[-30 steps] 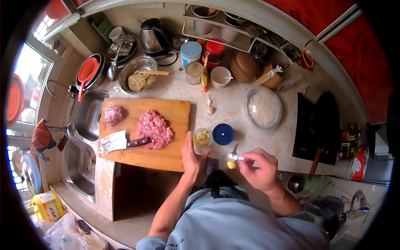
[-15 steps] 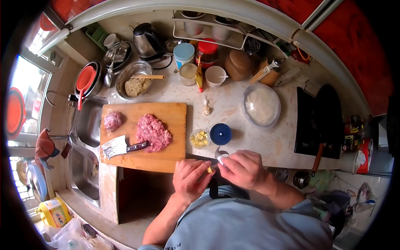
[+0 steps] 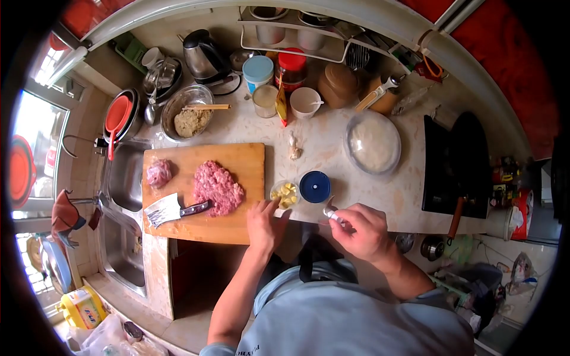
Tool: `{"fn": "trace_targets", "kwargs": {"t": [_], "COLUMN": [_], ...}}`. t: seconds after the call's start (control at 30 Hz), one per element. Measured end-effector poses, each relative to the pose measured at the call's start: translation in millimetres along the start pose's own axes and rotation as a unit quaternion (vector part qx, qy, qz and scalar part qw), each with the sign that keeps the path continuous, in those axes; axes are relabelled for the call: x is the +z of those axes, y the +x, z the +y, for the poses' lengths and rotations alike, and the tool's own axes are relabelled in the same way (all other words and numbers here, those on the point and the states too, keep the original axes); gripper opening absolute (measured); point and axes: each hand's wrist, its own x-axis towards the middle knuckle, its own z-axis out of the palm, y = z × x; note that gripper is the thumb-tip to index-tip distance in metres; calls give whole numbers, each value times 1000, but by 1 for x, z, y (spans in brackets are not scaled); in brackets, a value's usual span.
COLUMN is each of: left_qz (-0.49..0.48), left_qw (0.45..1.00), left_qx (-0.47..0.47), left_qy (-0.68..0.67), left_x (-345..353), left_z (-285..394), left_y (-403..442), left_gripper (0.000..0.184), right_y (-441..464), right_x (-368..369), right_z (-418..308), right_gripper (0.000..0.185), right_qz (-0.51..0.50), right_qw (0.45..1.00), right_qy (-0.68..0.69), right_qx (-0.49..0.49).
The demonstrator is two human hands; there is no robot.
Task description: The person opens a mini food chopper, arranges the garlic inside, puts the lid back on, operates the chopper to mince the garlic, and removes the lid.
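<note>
My left hand [image 3: 265, 226] reaches to the near edge of a small clear tub [image 3: 285, 204], its fingers stretched out and the thumb apart. Pale yellow chopped pieces [image 3: 284, 192] lie in that tub. My right hand [image 3: 362, 230] grips a small knife [image 3: 332, 213] by its white handle; the blade points up and away from me and is partly blurred. Just beyond the hands stands a round blue lid [image 3: 314, 186] or shallow dish. To the left, a wooden cutting board [image 3: 237, 155] carries minced meat [image 3: 217, 188], a lump of meat [image 3: 159, 173] and a cleaver [image 3: 178, 209].
A covered bowl [image 3: 372, 142] stands to the right, before a black stove [image 3: 436, 178]. Garlic [image 3: 294, 146] lies mid-counter. Behind are a metal bowl [image 3: 208, 98] with a pale mixture and chopsticks, jars and a kettle [image 3: 202, 56]. A double sink [image 3: 127, 181] is at left.
My left hand has moved forward to the tub and its fingers have opened; the yellow piece it held no longer shows there. My right hand has drawn right with the knife.
</note>
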Motion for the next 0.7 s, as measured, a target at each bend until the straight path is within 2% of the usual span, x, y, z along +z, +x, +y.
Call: {"fn": "trace_targets", "kwargs": {"t": [0.03,0.1,0.13,0.2,0.3,0.43,0.53,0.6,0.63,0.7], "left_qz": [0,0,-1,-42,-87,-96,-36,73,75,42], "left_qw": [1000,998,998,991,988,986,996,995,995,981], "left_qx": [0,-61,-59,-74,-66,-68,-46,37,38,-29], "left_qy": [1,-19,-18,106,109,114,74,-52,-47,-190], "left_x": [6,14,14,12,23,42,33,12,5,-4], "left_z": [-5,-11,-11,-7,-15,-24,-14,10,18,31], "left_y": [0,1,3,1,7,14,13,8,6,2], "left_gripper": [40,68,68,95,106,99,90,87,87,91], "right_y": [-2,-5,-5,-9,-9,-9,-4,-2,-2,1], "right_x": [0,-2,-3,-5,-6,-5,-10,-17,-15,-12], "right_z": [1,3,4,5,6,3,-1,-5,-6,-8], "right_gripper": [23,23,23,22,20,18,16,13,13,11], "right_qz": [1,7,10,9,11,4,5,-54,-53,-77], "right_qw": [1000,1000,1000,999,998,996,993,973,972,941], "right_qy": [1,5,4,15,26,52,88,191,195,290], "right_qx": [0,15,15,48,51,69,77,122,119,157]}}
